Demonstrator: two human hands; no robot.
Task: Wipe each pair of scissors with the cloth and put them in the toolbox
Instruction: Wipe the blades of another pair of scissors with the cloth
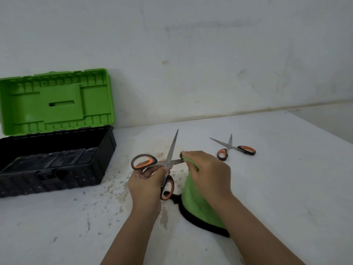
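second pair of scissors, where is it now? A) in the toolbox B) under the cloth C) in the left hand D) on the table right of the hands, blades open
D: the second pair of scissors lies on the table to the right of the right hand, its blades spread apart, untouched by either hand.

Toolbox [57, 150]: black, green lid. Scissors [168, 161]: orange-black handles. Cloth [198, 203]: green, black edge.
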